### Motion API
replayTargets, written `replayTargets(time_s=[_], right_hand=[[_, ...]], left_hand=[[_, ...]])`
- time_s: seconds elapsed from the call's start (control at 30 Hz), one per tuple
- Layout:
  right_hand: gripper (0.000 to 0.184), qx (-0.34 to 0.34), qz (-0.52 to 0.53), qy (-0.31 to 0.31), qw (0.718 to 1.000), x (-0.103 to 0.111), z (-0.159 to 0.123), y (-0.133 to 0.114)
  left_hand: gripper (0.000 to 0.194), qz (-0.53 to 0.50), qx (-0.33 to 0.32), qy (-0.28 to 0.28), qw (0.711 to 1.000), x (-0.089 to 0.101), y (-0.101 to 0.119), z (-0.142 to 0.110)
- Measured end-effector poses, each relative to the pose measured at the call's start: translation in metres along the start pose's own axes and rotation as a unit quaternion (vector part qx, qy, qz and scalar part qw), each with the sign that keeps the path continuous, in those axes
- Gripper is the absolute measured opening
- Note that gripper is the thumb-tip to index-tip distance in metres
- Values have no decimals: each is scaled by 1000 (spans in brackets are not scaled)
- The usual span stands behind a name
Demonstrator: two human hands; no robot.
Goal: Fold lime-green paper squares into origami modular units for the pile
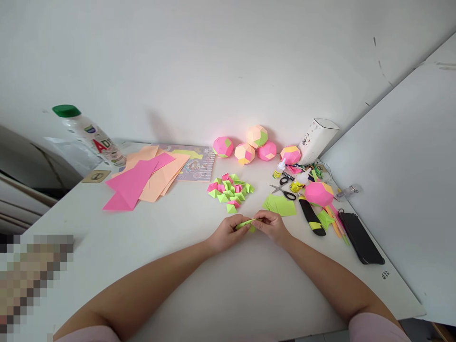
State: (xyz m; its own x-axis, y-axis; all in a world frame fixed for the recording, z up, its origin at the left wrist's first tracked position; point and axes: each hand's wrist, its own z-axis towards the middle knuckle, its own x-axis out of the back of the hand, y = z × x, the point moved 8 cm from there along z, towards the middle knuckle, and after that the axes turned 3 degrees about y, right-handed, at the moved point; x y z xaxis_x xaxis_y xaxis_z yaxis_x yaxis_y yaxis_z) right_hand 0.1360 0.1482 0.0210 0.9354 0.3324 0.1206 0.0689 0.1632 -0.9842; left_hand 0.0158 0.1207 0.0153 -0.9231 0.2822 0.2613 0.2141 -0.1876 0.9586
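Observation:
Between my two hands is a piece of green paper [245, 223], partly folded. My left hand [230, 231] is closed around its left side, thumb on top. With its fingertips my right hand [271, 225] pinches the right end of the same paper. Just beyond lies a heap of small folded green and pink paper pieces [231, 190]. A stack of flat green paper squares [281, 205] rests beside the right hand. Black-handled scissors [287, 190] lie behind that stack.
Paper balls [244, 153] stand along the wall; another pink ball [318, 194] sits right, near glue bottles [299, 180], a utility knife [312, 216] and a black phone [361, 237]. Pink sheets [137, 185], orange sheets [167, 178] and a white bottle [90, 135] are left.

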Motion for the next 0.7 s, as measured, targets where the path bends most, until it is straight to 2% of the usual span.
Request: replayTargets(time_s=[0.13,0.33,0.43,0.57,0.7], right_hand=[[15,4,-9,0,1000,0,0,-4],[17,-9,4,11,1000,2,0,-6],[19,-23,5,24,999,4,-2,-2],[18,-12,-7,31,999,4,-5,0],[22,50,-57,19,997,-2,-6,-9]], left_hand=[[28,-26,6,3,1000,0,0,0],[36,-175,86,48,980,1,-15,1],[38,-224,100,69,967,3,-18,2],[36,-233,106,74,964,4,-17,3],[34,-200,87,55,974,2,-12,2]])
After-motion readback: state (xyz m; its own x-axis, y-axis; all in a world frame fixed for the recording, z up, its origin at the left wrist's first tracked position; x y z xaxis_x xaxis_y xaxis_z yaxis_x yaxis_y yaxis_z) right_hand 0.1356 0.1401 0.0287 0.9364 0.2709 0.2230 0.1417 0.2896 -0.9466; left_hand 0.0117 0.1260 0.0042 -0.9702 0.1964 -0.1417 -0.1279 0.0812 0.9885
